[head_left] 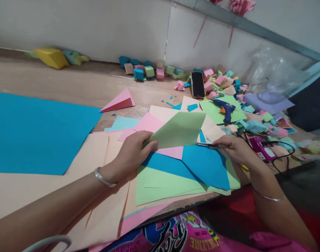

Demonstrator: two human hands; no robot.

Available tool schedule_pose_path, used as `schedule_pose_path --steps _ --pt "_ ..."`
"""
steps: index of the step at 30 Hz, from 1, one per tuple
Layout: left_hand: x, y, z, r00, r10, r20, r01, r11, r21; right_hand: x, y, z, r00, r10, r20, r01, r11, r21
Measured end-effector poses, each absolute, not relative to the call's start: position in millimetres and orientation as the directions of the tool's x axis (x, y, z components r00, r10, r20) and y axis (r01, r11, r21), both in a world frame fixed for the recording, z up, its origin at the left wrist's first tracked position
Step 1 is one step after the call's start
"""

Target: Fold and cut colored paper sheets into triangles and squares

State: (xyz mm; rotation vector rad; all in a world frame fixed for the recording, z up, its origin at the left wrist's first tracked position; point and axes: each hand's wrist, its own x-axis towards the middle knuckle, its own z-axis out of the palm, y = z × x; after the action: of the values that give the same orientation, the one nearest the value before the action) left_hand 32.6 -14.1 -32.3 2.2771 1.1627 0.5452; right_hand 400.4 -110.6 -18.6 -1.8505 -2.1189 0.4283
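While right hand (234, 147) holds scissors (205, 144), handles hidden

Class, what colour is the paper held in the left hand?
The paper is light green, seen in the head view.

A craft workspace (1 glue gun (228, 109), coloured paper (179, 131)).

A plain white wall (70, 24) runs along the far side, split by a thin upright seam (166, 38). At far right, a grey strip (275, 36) slants down across it. A brown wooden table (93, 82) meets the wall's foot, its dark edge on the near side. A dark panel (310, 105) stands at right. The light is pale and soft, the wall dull grey in places.
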Motion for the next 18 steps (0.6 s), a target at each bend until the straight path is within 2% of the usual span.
schedule_pose_path --steps 4,6,8,11,14,18 --pt "35 -17 -37 0.501 0.817 0.285 0.668 -0.575 0.472 395 -113 -19 -0.183 0.982 0.054 0.921 0.191 -0.34" --pt "35 -16 -41 0.552 0.742 0.381 0.637 -0.67 0.381 393 -116 -24 -0.221 0.971 0.086 0.926 0.237 -0.294" --pt "34 -13 -45 0.651 0.641 0.407 0.545 -0.768 0.336 392 -119 -31 -0.268 0.955 0.125 0.925 0.291 -0.243" --pt "33 -9 -52 0.799 0.502 0.329 0.37 -0.844 0.39 392 -122 -42 -0.297 0.943 0.15 0.933 0.32 -0.162" --pt "33 -7 -52 0.849 0.478 0.225 0.338 -0.819 0.464 390 -125 -46 -0.241 0.963 0.123 0.959 0.255 -0.121" --pt "33 -12 -45 0.895 0.419 0.151 0.334 -0.856 0.394 387 -131 -43 -0.166 0.982 0.084 0.971 0.178 -0.161"
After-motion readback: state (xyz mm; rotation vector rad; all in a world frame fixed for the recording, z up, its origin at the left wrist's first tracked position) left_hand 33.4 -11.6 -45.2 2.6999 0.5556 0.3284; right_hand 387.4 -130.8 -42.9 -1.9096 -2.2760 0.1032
